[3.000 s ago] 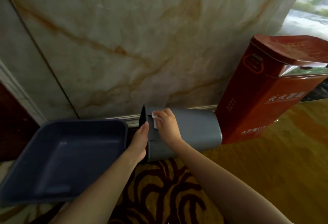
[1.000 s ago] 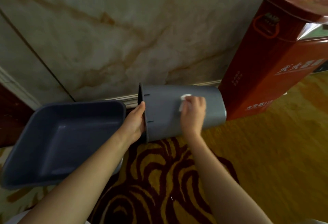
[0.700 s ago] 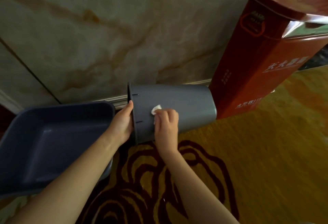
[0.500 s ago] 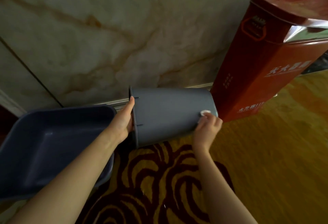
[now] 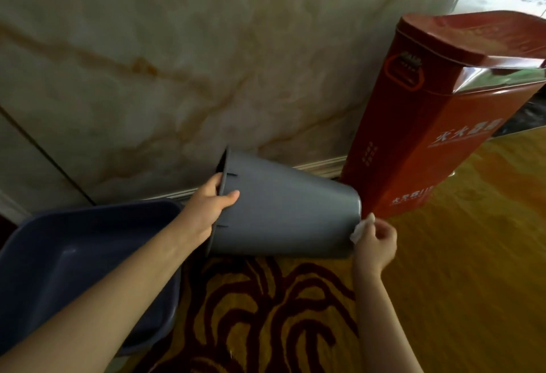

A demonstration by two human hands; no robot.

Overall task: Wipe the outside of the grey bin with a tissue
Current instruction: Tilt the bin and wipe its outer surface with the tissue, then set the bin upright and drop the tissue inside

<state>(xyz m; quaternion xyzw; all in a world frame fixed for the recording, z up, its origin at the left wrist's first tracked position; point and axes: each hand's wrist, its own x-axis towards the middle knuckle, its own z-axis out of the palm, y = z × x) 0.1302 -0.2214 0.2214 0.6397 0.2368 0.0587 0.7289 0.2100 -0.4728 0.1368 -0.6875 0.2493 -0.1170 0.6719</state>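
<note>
The grey bin (image 5: 283,210) lies on its side on the carpet, its open mouth facing left and tilted up, its base to the right. My left hand (image 5: 206,210) grips the rim, thumb on the outside wall and fingers inside the mouth. My right hand (image 5: 375,244) is closed on a small white tissue (image 5: 362,227) and holds it against the edge of the bin's base. The base face itself is hidden from me.
A dark blue plastic tub (image 5: 74,272) sits on the floor at the left, under my left forearm. A tall red metal cabinet (image 5: 428,124) stands just right of the bin's base. A marble wall (image 5: 177,62) with a skirting board runs behind. Patterned carpet (image 5: 266,313) covers the floor.
My right hand slid the tissue along the bin's side from the rim end to the base edge. My left hand closed its grip on the rim and raised the mouth end.
</note>
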